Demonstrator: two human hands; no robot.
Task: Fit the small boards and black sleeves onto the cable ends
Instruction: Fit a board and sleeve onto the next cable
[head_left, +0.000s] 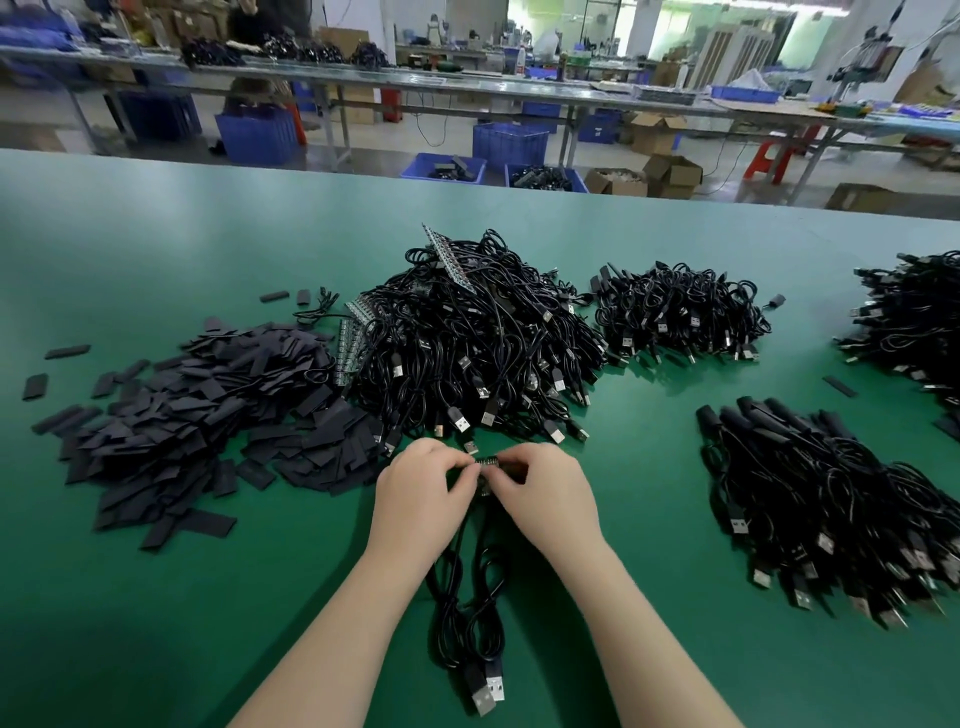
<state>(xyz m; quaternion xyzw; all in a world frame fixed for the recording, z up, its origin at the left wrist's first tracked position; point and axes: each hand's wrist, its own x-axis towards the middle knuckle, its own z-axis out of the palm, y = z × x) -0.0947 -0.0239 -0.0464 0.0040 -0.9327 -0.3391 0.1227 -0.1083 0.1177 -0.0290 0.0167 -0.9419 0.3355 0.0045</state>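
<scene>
Two hands meet near the front middle of the green table (218, 597), whose top is smooth and matte. The left hand (415, 486) and the right hand (540, 488) have their fingers curled, and their fingertips pinch together on a small board piece (487, 461) with a row of fine teeth along its top edge. Its long axis lies left to right between the two hands; more detail is too small to tell. Under the hands two thin black cables (470, 608) with a glossy round jacket run toward the person in loose loops, and their flat metal USB plugs (488, 686) lie side by side, pointing to the near edge.

To the left lies a flat heap of black sleeves (197, 410), short matte rectangles, some scattered apart. Behind the hands a big tangled pile of cables (478, 343) rises, with strips of small boards (448, 258) leaning on its top and left side. A smaller cable heap (680, 317) lies to the right of it, and at the near right a bundle of cables (831, 499) with black sleeved ends pointing away.

On the floor beyond the table, blue plastic crates (444, 167) hold dark parts, and open cardboard boxes (670, 176) stand beside them.
</scene>
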